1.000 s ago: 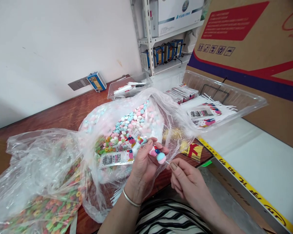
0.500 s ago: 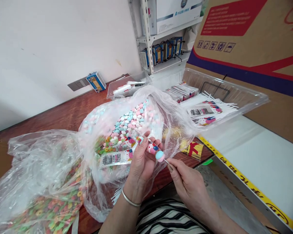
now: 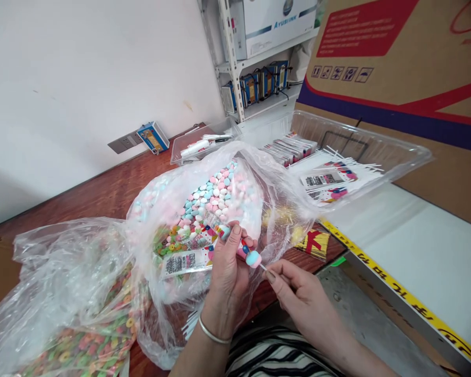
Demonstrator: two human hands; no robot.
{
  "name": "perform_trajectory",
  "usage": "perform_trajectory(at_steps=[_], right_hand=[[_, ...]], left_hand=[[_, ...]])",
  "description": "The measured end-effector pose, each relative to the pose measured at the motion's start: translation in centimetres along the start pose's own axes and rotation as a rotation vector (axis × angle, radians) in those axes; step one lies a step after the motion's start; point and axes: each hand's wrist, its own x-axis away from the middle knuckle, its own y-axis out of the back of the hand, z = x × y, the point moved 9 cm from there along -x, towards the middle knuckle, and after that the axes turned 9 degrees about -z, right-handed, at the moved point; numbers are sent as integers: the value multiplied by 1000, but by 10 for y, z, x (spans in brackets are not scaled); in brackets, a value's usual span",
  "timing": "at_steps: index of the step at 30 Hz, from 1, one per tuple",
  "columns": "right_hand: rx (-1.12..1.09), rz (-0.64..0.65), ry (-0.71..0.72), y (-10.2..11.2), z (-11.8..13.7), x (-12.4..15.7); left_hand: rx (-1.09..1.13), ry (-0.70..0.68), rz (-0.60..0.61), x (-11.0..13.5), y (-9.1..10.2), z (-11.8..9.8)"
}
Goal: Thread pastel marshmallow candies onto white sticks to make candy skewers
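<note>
My left hand (image 3: 230, 275), with a bangle on the wrist, is closed around a small printed plastic packet (image 3: 212, 221) above an open bag of candies. At the packet's end near my fingers is a marshmallow-like lollipop (image 3: 253, 259), blue above and pink below. The thumb and forefinger of my right hand (image 3: 304, 296) pinch its thin white stick. Whether the lollipop's top lies inside the packet is hard to tell. Another flat printed packet (image 3: 186, 263) rests on the candies, left of my left hand. Pink, blue and white candies (image 3: 215, 196) fill the open plastic bag (image 3: 153, 191).
Ring-shaped candies fill another clear bag (image 3: 78, 340) at left. A clear tray (image 3: 408, 152) holds packets and white sticks (image 3: 361, 173). Yellow ties (image 3: 316, 243) lie at the table edge. Behind stand a pen box (image 3: 176, 152), shelving (image 3: 233, 68) and a large carton (image 3: 396, 78).
My left fingers have curled further over the packet, and less of its print shows. The lollipop and my right hand sit slightly further left and lower, while the view has shifted a little.
</note>
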Motion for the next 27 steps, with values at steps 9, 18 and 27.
perform_trajectory(at_steps=[9, 18, 27], right_hand=[[555, -289, 479, 28, 37, -2], [561, -288, 480, 25, 45, -2], [516, -240, 424, 20, 40, 0]], left_hand=[[-334, -245, -10, 9, 11, -11], [-1182, -1151, 51, 51, -12, -48], [-1326, -1347, 108, 60, -24, -44]])
